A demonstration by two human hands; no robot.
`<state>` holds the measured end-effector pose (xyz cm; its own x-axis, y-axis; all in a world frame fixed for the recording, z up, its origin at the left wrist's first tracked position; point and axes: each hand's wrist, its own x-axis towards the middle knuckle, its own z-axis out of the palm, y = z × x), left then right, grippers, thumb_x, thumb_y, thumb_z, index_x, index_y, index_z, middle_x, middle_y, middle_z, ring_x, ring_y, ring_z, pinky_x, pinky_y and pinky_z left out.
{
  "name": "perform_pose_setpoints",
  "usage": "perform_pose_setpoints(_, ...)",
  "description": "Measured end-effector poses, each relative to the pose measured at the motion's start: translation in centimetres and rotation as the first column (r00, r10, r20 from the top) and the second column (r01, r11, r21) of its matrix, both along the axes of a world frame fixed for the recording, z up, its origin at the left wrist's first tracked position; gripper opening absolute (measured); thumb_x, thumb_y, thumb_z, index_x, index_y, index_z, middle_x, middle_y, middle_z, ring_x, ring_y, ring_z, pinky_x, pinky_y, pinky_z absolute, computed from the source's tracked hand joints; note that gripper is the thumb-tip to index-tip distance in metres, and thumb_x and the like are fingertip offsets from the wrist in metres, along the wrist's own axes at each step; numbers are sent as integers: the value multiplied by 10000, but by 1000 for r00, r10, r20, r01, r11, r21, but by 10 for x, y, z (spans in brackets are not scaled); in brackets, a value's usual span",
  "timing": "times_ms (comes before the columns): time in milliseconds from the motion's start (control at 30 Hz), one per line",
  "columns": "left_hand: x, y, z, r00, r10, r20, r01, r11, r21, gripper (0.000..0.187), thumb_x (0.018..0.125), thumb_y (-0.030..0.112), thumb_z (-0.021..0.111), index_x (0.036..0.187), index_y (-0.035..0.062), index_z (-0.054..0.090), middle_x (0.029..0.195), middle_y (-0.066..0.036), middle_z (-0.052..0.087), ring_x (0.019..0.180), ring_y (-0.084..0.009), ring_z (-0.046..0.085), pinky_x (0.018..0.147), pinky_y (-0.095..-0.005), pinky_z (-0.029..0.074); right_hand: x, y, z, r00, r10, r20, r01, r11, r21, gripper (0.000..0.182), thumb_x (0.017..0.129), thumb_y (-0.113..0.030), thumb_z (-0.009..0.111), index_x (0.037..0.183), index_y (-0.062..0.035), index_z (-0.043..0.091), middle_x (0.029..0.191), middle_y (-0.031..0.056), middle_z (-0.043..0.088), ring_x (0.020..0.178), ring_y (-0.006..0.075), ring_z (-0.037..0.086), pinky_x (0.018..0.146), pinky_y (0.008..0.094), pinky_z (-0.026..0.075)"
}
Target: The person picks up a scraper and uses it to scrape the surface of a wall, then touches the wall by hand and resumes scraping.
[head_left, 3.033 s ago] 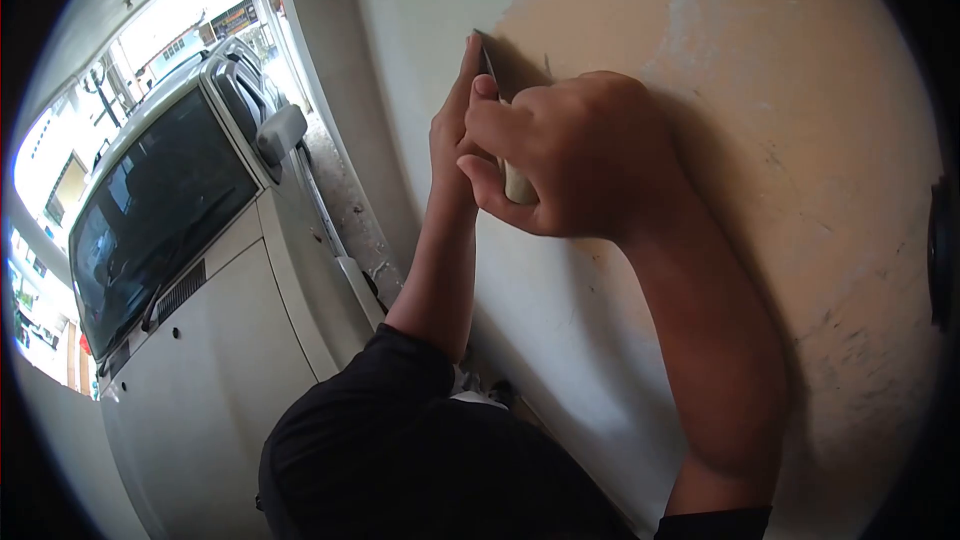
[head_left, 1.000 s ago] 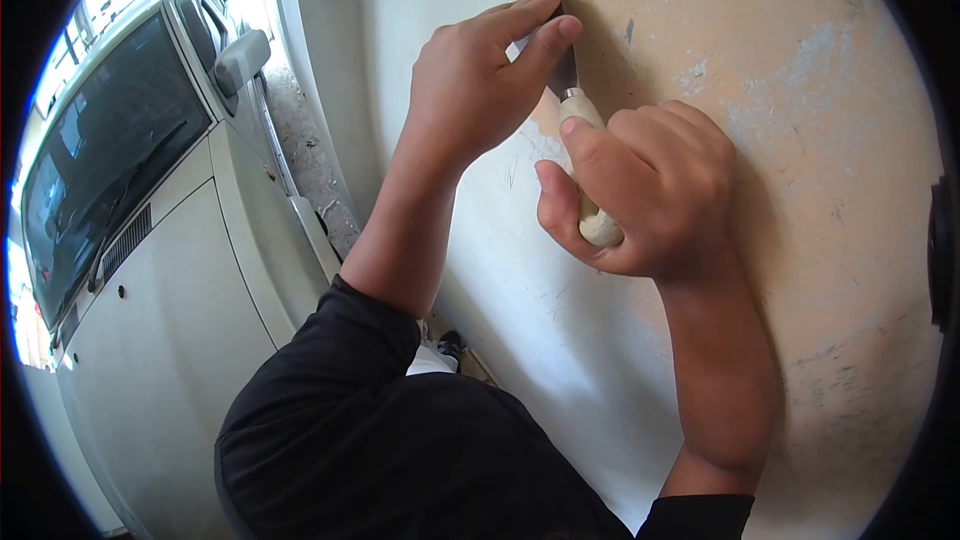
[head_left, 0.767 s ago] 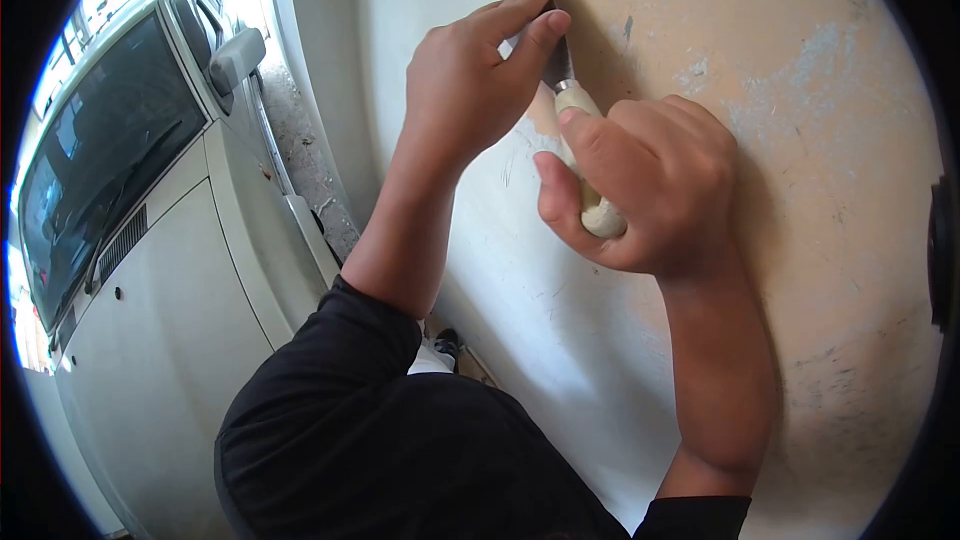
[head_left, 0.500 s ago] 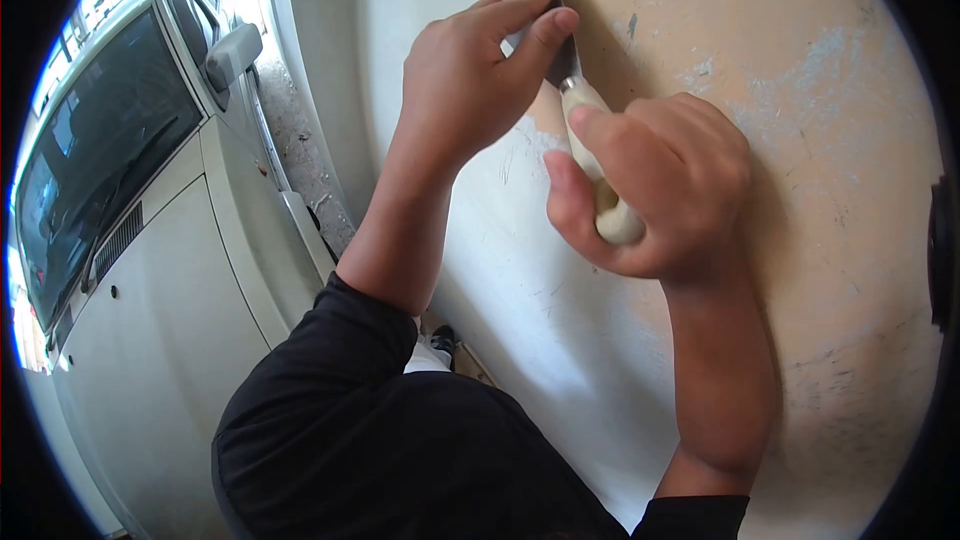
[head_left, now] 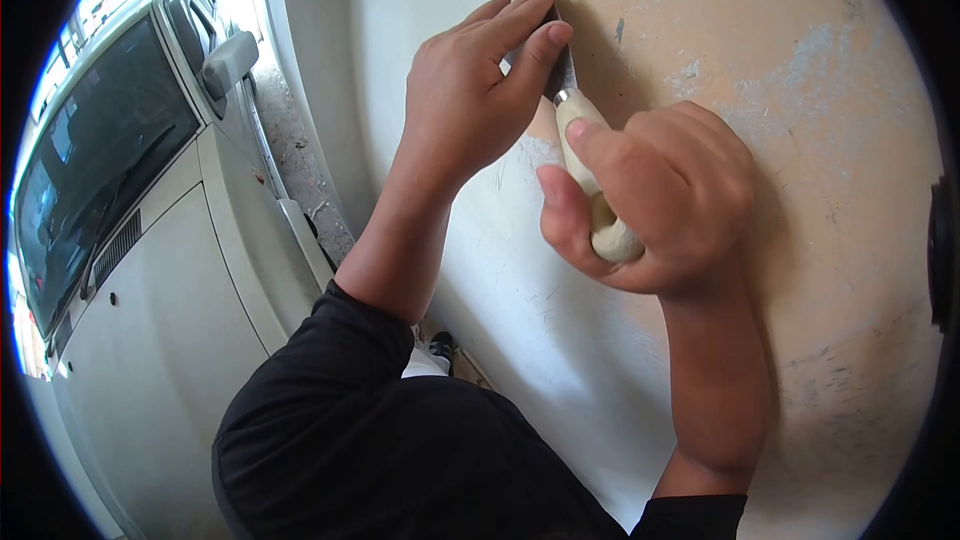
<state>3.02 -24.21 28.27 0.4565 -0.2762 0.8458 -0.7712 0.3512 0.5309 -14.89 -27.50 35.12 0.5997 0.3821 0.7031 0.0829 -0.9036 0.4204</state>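
My right hand is wrapped round the pale handle of a scraper, the thumb along the handle and its rounded butt showing below. The metal blade points up and slightly left against the wall. Stretched over the blade lies my left hand, fingers flat on it and thumb apart, pressing near its upper end. Most of the blade is hidden under those fingers. Under the tool the surface goes from whitish on the left to tan on the right, with scratches and patchy grey marks.
A pale car stands close on the left, its side mirror jutting towards the wall's edge. A dark object sits at the far right rim of the view. A shoe shows on the floor below.
The scraper and my right hand have shifted slightly down and left along the wall. My left fingers have moved a little down with the blade. Both hands keep their contact.
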Motion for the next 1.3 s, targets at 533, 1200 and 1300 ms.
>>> perform_pose_setpoints(533,-1,-3,-2,999,33,37,-31,999,-40,411,998,402,643,1266,101,726,1262,-142,720,1084,-330,720,887,-373,569,6,-3,-3,999,45,21,-45,999,-27,175,740,-121,784,878,-65,693,624,49,483,493,226,493,481,352,421)
perform_pose_setpoints(1200,4,-2,-1,998,-56,-22,56,998,-10,427,992,406,656,1285,101,719,1292,-135,711,1128,-315,710,935,-355,555,7,-2,-6,998,20,56,-18,999,-47,190,729,-136,776,755,-129,587,588,6,408,459,192,462,452,324,377)
perform_pose_setpoints(1300,2,-1,-3,993,-95,-69,94,995,-24,426,993,398,659,1282,92,721,1284,-151,712,1133,-316,708,934,-356,555,0,0,-8,1000,12,-25,-12,999,-34,195,712,-98,798,861,-63,679,610,47,468,479,234,483,468,345,409)
